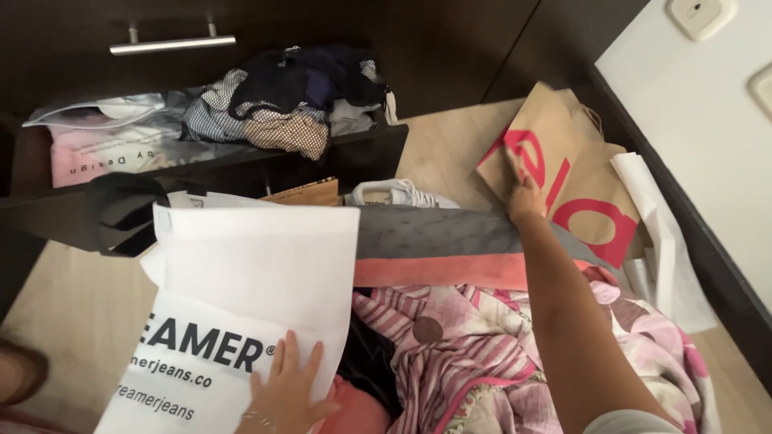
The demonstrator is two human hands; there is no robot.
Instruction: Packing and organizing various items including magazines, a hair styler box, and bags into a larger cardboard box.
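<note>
Two hands (283,394), two bags: one white (257,273), one brown (563,173).

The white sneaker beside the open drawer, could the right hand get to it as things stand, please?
Probably yes: the right hand rests on the brown paper bag, close to the white sneaker, with only flat grey fabric between.

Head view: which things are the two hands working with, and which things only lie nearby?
In hand:
- white fabric bag, under the left hand
- brown paper bag, touched by the right hand

Lying about:
- open drawer with clothes
- white sneaker
- pink floral cloth
</note>
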